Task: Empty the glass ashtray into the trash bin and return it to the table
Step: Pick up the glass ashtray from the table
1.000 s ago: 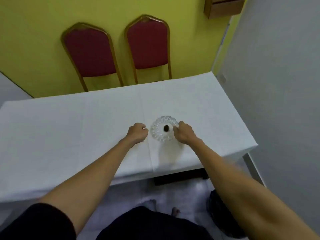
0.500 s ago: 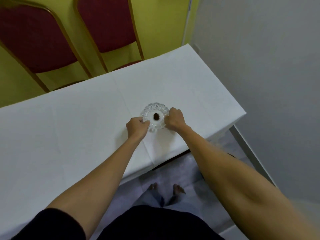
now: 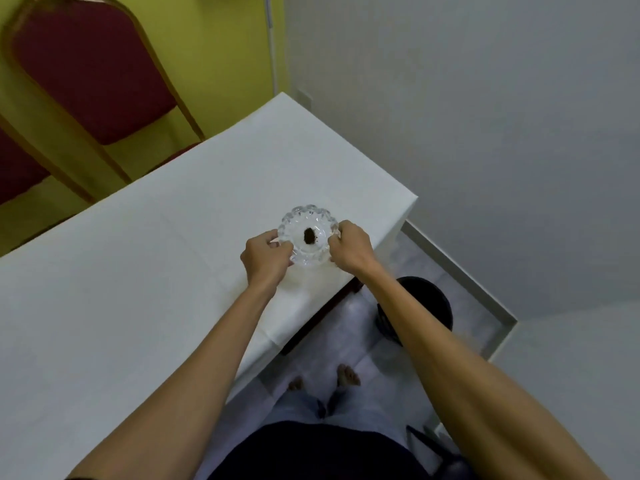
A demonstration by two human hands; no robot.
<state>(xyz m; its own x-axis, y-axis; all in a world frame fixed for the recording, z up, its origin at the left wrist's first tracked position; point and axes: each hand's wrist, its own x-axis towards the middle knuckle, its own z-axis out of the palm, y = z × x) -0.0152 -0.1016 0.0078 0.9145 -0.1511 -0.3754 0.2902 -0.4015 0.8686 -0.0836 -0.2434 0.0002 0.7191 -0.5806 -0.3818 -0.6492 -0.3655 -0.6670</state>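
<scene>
Nearest, on the floor to the person's right, the dark trash bin point(image 3: 420, 308) now shows beside the right forearm; a second ago only its edge was in view, so the head has turned toward it. Just beyond, the left hand point(image 3: 265, 259) has closed onto the glass ashtray point(image 3: 308, 235), joining the right hand point(image 3: 349, 249), so both now pinch opposite rims. The ashtray sits near the corner of the white table point(image 3: 156, 271), the dark ash heap point(image 3: 309, 235) inside; whether it is lifted I cannot tell. Carrying to the bin looks next.

Ashtray point(image 3: 309, 233) clear faceted glass; table point(image 3: 138, 289) matt white cloth.
</scene>
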